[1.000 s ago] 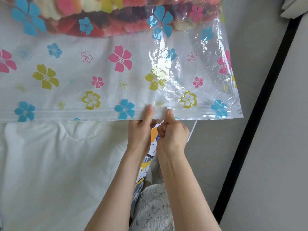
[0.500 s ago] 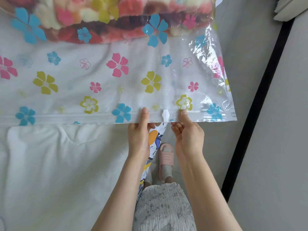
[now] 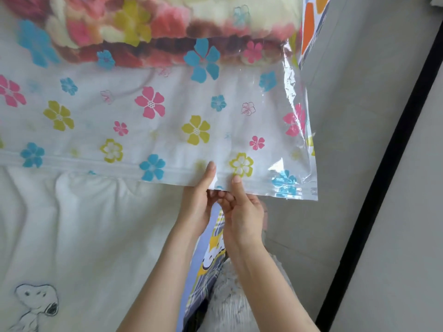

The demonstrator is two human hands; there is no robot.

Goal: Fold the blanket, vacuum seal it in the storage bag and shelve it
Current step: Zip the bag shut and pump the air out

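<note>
Clear plastic with printed flowers, the storage bag (image 3: 167, 121) lies across the white bed sheet (image 3: 72, 236), and the folded blanket (image 3: 155, 27) is already inside it, well beyond the fingers toward the far side. Compared with half a second ago, the two hands have come together again at the zipper strip (image 3: 96, 167) on the near edge; before they were apart with a small white slider showing between them, and now that slider is hidden or too small to tell. I judge the sealing of the mouth is going on toward the corner to the right of the fingers, so vacuuming and shelving are not yet done.

Both forearms reach forward from below. The left hand (image 3: 199, 200) pinches the bag's edge, thumb on top and the other fingers curled underneath. The right hand (image 3: 242, 212), touching the left, pinches the same edge just beside it, thumb pressed on the strip.
</note>
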